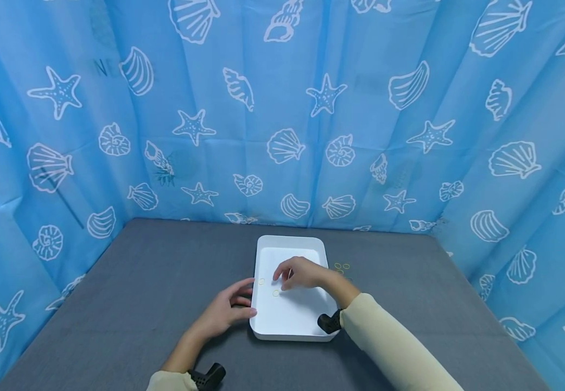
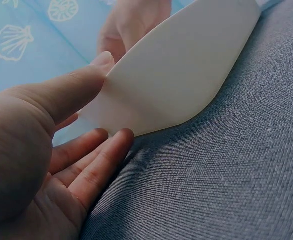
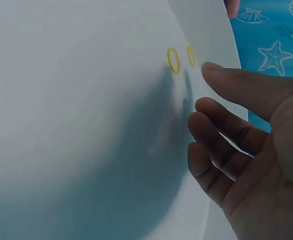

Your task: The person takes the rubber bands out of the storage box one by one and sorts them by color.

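Note:
A shallow white tray (image 1: 294,320) lies on the grey cloth. Inside it are two thin yellow rings, one ring (image 1: 261,281) near the left wall and the other ring (image 1: 275,293) closer to the middle. My left hand (image 1: 221,312) rests against the tray's left side, its thumb at the rim and fingertips low on the outer wall (image 2: 171,75). Over the tray floor hovers my right hand (image 1: 302,272), fingers loosely bent. The right wrist view shows a gap between thumb and fingers with nothing held, beside the nearer yellow ring (image 3: 173,61).
Several more yellow rings (image 1: 346,266) lie on the cloth just right of the tray, partly hidden by the right forearm. A grey cloth (image 1: 189,260) covers the table. Blue curtains (image 1: 282,125) with white shells and starfish hang behind and on both sides.

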Motion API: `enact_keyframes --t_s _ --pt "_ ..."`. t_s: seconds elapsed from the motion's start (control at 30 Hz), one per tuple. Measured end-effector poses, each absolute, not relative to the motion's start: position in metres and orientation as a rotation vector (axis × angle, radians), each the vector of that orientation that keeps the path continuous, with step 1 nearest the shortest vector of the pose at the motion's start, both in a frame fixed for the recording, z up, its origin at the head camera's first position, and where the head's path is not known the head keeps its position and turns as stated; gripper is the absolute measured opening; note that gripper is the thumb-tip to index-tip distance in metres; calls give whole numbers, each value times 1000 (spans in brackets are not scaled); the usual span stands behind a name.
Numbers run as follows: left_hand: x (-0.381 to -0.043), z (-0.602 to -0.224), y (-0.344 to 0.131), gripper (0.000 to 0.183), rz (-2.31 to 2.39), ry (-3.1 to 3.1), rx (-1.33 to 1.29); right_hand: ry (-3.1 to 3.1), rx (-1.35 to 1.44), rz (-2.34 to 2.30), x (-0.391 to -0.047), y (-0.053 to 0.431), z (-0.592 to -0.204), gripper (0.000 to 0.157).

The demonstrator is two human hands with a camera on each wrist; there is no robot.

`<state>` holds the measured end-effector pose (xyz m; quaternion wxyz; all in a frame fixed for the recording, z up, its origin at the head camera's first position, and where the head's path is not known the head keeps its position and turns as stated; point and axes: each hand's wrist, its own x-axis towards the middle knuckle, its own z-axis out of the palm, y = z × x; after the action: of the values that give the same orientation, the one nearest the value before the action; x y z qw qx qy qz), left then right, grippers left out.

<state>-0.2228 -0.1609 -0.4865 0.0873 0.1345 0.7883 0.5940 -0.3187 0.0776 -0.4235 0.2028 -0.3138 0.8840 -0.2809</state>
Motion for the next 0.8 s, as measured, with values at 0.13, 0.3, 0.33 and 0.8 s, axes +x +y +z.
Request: enact_keyframes --t_s 0.13,0.3,0.33,0.8 --pt "-223 -487 -161 72 1772 2346 405 2444 -915 -730 -321 73 -429 17" --pt "-223 -486 -161 70 1770 2345 411 2435 -914 -706 -323 69 -435 18" --pt "-223 -486 -161 70 1770 2345 411 2437 -908 -699 -323 68 -436 18" --pt "-221 -484 -161 71 1780 2333 394 2475 -786 -672 -320 63 -443 18"
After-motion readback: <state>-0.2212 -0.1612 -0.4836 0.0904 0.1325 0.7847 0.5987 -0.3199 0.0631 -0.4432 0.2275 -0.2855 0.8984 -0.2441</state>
